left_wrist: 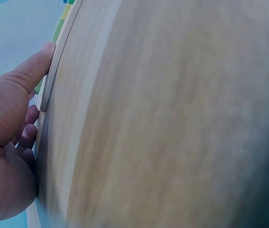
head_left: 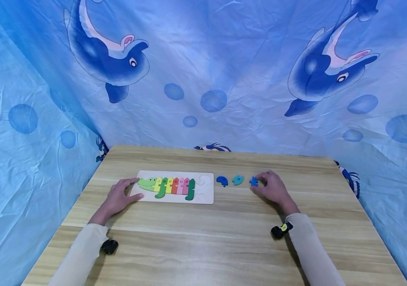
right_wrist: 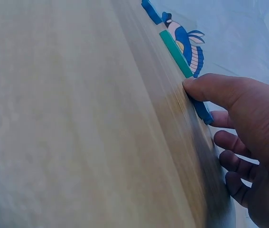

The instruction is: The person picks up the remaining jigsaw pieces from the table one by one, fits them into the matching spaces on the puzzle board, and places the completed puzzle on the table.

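A pale wooden puzzle board (head_left: 174,201) lies on the table, with a crocodile of coloured pieces (head_left: 176,186) in it. The outline of a curled tail shows bare at its right end. My left hand (head_left: 119,196) rests at the board's left end, thumb and fingers spread over its edge; in the left wrist view the thumb (left_wrist: 38,64) touches the top. With thumb and forefinger, my right hand (head_left: 272,188) pinches a blue puzzle piece (head_left: 253,181) at the table. In the right wrist view that piece (right_wrist: 201,110) sits between the fingertips.
Between board and right hand lie a dark blue puzzle piece (head_left: 222,181) and a teal puzzle piece (head_left: 238,180). The wooden table (head_left: 196,242) ends at a blue curtain (head_left: 203,131) behind and at both sides.
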`<state>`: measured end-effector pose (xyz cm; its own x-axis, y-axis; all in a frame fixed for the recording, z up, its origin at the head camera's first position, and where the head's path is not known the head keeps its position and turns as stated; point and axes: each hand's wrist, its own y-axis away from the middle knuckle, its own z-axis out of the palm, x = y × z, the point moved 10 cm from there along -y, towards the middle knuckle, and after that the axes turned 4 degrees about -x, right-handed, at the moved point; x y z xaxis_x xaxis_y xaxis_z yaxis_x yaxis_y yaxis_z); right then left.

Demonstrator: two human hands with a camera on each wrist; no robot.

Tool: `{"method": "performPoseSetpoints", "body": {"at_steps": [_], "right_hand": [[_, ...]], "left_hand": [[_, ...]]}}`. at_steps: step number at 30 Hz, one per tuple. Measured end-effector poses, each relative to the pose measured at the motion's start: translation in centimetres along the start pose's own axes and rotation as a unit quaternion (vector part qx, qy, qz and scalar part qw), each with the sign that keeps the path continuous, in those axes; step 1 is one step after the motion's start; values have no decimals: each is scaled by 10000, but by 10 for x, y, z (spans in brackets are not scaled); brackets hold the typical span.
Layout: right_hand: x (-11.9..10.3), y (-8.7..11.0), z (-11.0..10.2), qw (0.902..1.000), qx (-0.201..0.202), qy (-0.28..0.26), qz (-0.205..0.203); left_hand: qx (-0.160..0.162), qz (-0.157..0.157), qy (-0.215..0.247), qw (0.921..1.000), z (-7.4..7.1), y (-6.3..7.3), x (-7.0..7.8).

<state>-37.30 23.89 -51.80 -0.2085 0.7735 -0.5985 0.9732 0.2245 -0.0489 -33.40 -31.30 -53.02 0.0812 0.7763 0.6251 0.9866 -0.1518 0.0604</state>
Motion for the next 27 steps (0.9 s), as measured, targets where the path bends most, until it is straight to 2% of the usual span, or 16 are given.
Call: {"method": "performPoseSetpoints", "body": {"at_steps": [7,18,27], "right_hand": [[-2,-1,0,9999,-37,84,-114],[-3,1,-7,9995,-10,-92,-309],[-18,1,-13,9972,141,39,-738]], "left_hand": [[-14,3,27,10000,1,1,-2],[24,47,35,10000,0,2,-1],[21,-4,22,10000,0,2,1]]}}
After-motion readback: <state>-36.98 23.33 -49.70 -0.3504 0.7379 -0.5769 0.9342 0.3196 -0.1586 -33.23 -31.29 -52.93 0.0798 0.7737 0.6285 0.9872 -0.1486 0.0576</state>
